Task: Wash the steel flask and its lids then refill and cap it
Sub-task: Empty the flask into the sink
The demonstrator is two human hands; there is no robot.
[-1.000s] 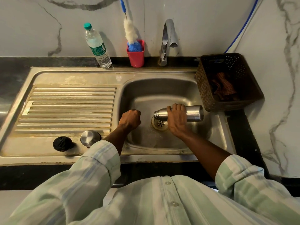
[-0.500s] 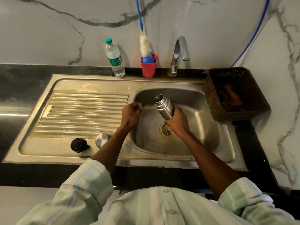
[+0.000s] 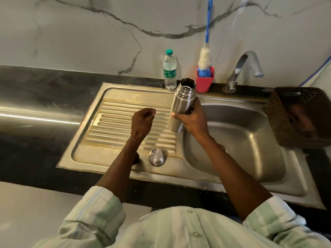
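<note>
I have the flask (image 3: 180, 108) upright and uncapped in my right hand (image 3: 192, 120), fingers wrapped round its lower body and thumb across the front, holding it in the air over the seam between the drainboard (image 3: 114, 122) and the basin (image 3: 250, 140). Its open, threaded neck rises above my fingertips; I cannot tell whether any water is inside. My left hand (image 3: 142, 122) hangs just to the left of that grip, over the ribs, fingers curled in loosely and holding nothing.

Below my left wrist the steel lid (image 3: 157, 157) sits dome-up on the flat front of the drainboard. The other lid is all but hidden behind my left forearm; only a dark sliver shows beside it, so I cannot say how it lies.

Beyond my fingers, the water bottle (image 3: 169, 70) stands against the wall, close behind the flask mouth in this view, with the red cup (image 3: 204, 80) and its brush just right of it. The tap (image 3: 247, 67) is well to the right.

Risks, as I judge them: a wet steel wall may slip through a one-handed grip and drop onto the sink edge; swinging the flask could clip the bottle; my left arm could sweep a lid off the drainboard.

The basket (image 3: 300, 117) at far right is cut off, its contents blurred.
</note>
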